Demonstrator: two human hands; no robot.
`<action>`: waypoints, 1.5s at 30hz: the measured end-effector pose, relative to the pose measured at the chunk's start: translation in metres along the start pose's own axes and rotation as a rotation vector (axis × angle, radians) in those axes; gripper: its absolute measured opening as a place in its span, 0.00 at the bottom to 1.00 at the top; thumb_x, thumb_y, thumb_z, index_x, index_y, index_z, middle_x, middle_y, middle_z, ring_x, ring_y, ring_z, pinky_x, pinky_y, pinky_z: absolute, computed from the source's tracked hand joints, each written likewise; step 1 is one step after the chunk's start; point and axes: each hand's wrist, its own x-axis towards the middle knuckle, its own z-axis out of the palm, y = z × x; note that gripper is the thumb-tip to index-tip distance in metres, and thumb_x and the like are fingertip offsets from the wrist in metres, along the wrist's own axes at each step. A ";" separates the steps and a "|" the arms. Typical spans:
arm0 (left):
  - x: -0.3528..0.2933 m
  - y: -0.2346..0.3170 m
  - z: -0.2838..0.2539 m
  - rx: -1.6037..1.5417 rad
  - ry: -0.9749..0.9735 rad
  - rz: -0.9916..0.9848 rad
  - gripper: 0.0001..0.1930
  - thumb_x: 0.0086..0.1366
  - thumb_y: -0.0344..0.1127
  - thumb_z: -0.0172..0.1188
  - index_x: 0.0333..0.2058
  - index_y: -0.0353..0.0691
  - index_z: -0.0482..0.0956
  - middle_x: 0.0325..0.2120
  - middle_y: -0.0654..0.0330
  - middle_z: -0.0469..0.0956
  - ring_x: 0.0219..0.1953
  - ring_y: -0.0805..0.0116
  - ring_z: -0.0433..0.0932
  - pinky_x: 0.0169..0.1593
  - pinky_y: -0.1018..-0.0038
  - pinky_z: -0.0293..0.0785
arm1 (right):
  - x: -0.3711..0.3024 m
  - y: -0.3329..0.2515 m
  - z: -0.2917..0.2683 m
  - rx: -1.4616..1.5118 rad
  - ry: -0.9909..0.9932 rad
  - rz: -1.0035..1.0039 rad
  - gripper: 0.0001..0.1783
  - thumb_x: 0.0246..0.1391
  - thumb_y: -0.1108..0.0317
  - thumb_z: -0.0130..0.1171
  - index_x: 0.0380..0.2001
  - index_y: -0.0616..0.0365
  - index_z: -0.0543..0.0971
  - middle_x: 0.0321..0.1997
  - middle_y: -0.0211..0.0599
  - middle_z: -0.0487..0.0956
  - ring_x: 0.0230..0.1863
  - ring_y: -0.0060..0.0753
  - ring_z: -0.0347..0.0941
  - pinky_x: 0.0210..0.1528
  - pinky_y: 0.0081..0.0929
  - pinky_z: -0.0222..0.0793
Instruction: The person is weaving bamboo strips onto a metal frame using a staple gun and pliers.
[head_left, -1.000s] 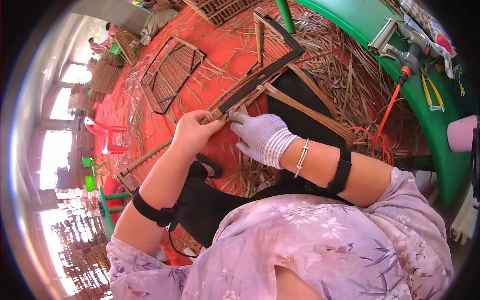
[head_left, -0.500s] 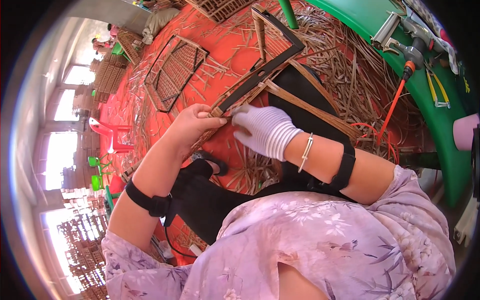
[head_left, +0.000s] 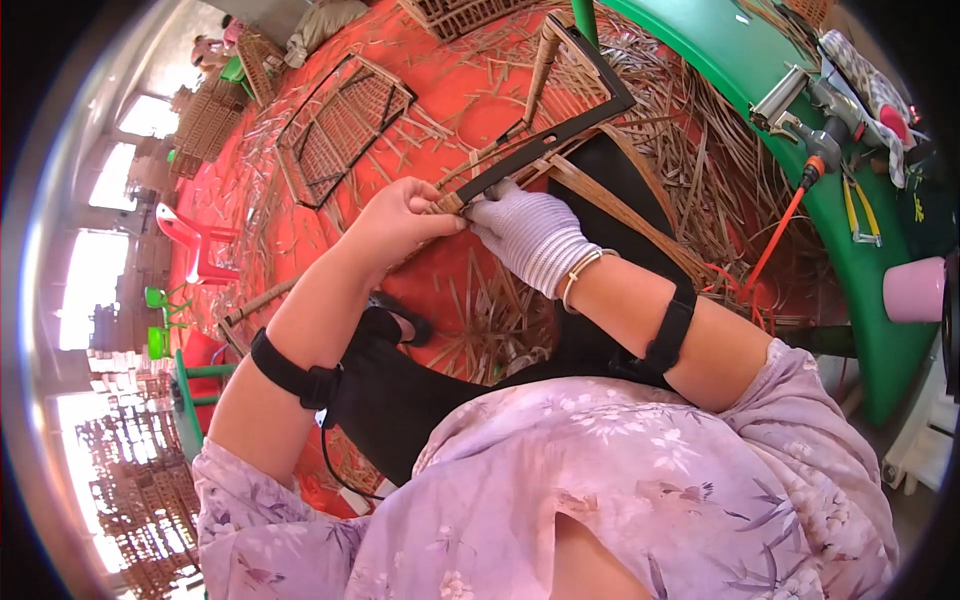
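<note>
A black angled frame (head_left: 545, 143) lies across in front of me, partly wrapped in brown woven strip. My left hand (head_left: 395, 228), bare, is closed on the frame's near end, its thumb along the brown wrapping (head_left: 450, 203). Just right of it, my right hand (head_left: 535, 232) wears a pale striped glove. Its fingers are bent against the underside of the black bar, thumb and fingertips close to the left thumb. Whether a thin strip lies between those fingertips is hidden. A bundle of flat brown strips (head_left: 625, 212) slants down to the right from the frame.
Loose strips litter the red floor (head_left: 440, 90). A hexagonal woven panel (head_left: 345, 130) lies at the far left. On the green table (head_left: 735, 75) at right are an air tool (head_left: 825, 140) with an orange hose, yellow-handled pliers (head_left: 860, 210) and a pink cup (head_left: 913, 290). A red chair (head_left: 195, 245) stands left.
My right hand has moved up against the bar, its fingers now closed in near the left thumb. The frame has shifted slightly right, and my left hand still grips it.
</note>
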 end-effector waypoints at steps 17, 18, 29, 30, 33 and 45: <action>-0.003 -0.012 0.008 0.201 0.126 0.212 0.28 0.49 0.43 0.70 0.45 0.32 0.72 0.41 0.46 0.77 0.45 0.59 0.77 0.50 0.68 0.72 | -0.008 0.004 0.012 0.125 0.214 0.006 0.08 0.54 0.65 0.57 0.37 0.49 0.79 0.41 0.44 0.77 0.33 0.50 0.76 0.34 0.40 0.74; -0.003 -0.013 0.008 0.208 0.126 0.215 0.29 0.50 0.43 0.70 0.46 0.33 0.71 0.41 0.45 0.77 0.46 0.58 0.77 0.51 0.67 0.71 | -0.009 0.004 0.011 0.122 0.212 0.001 0.08 0.54 0.65 0.57 0.37 0.49 0.79 0.41 0.44 0.77 0.33 0.50 0.76 0.34 0.40 0.74; -0.005 -0.011 0.005 0.128 0.082 0.182 0.27 0.51 0.39 0.70 0.46 0.33 0.71 0.36 0.55 0.76 0.40 0.67 0.74 0.45 0.72 0.69 | -0.015 0.003 0.004 0.189 0.153 -0.031 0.11 0.54 0.66 0.56 0.40 0.52 0.78 0.46 0.44 0.75 0.37 0.51 0.77 0.37 0.38 0.74; -0.005 -0.009 0.006 0.119 0.078 0.182 0.24 0.52 0.36 0.70 0.44 0.34 0.71 0.30 0.63 0.75 0.35 0.75 0.72 0.40 0.76 0.68 | -0.015 0.003 0.005 0.187 0.152 -0.031 0.11 0.54 0.66 0.56 0.40 0.52 0.78 0.46 0.44 0.75 0.37 0.51 0.77 0.37 0.38 0.74; -0.009 -0.002 0.006 0.088 0.049 0.163 0.23 0.52 0.35 0.70 0.44 0.34 0.71 0.28 0.65 0.73 0.33 0.77 0.70 0.38 0.77 0.67 | -0.017 0.000 0.009 0.228 0.126 0.044 0.14 0.54 0.65 0.55 0.44 0.53 0.76 0.48 0.45 0.75 0.38 0.52 0.77 0.38 0.39 0.74; -0.002 -0.016 0.005 0.104 0.050 0.247 0.26 0.50 0.39 0.70 0.44 0.31 0.72 0.35 0.53 0.78 0.40 0.66 0.76 0.46 0.71 0.72 | -0.004 0.002 0.003 0.024 0.124 -0.038 0.06 0.52 0.64 0.58 0.33 0.51 0.77 0.33 0.41 0.77 0.29 0.49 0.76 0.30 0.41 0.72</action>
